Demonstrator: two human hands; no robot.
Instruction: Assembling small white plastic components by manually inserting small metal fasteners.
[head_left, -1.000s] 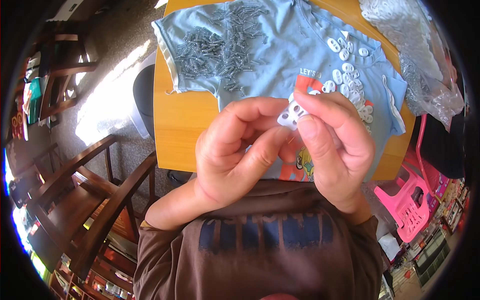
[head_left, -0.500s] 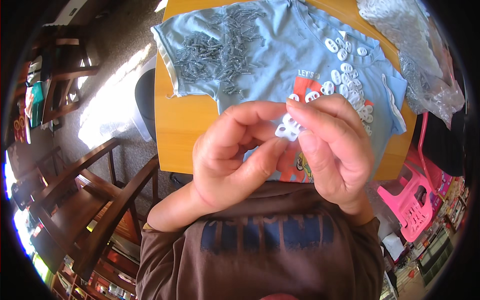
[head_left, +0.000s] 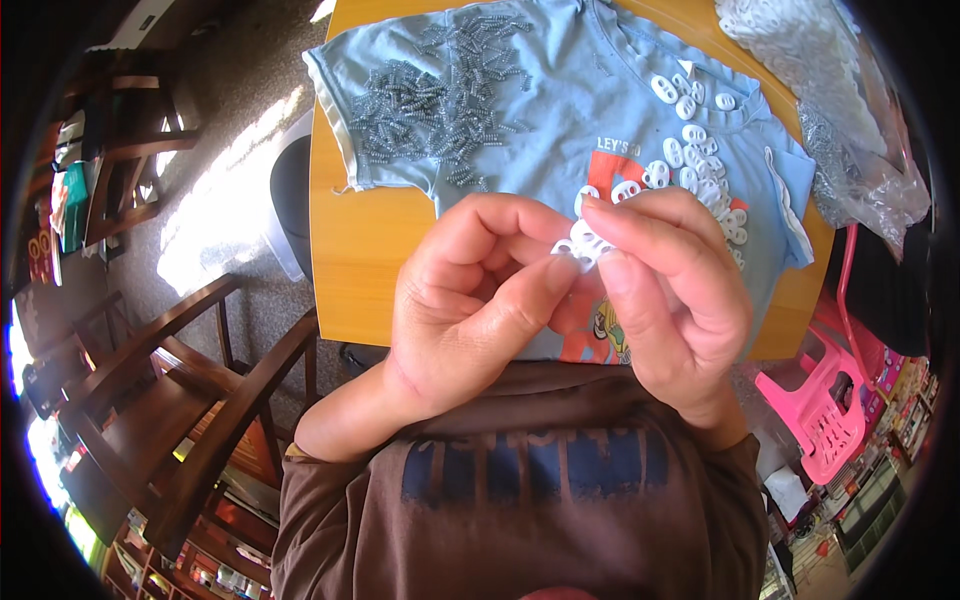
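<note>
Yellow wood shows along the near-left edge of the table [head_left: 350,265], with sunlit floor [head_left: 225,195] beyond it. From my remote seat I find the small white holed pieces [head_left: 583,243] held up between the two hands, above the printed front of a shirt; whether they are joined, I cannot tell. On their left side, the thumb and forefinger of the left hand [head_left: 465,290] are pinched together on them; the thumb and forefinger of the right hand [head_left: 675,295] are clamped on the other side. Both grips take only fingertips on slick-looking plastic, so my first worry is a slip: uneven pressure could flick a piece away, and among the loose white ovals [head_left: 705,185] lying just beyond it would be hard for me to pick out. One oval [head_left: 587,198] lies close to the right fingertips, where a careless knuckle could knock it. All of this rests on the soft blue shirt [head_left: 550,95], so a tug on the cloth would, I judge, scatter the pile of small metal springs [head_left: 420,105] near the sleeve, some perhaps over the table edge. Farther right, the clear plastic bag [head_left: 865,175] looks limp; a bump might tip its contents out, down toward the pink stool [head_left: 825,415].
</note>
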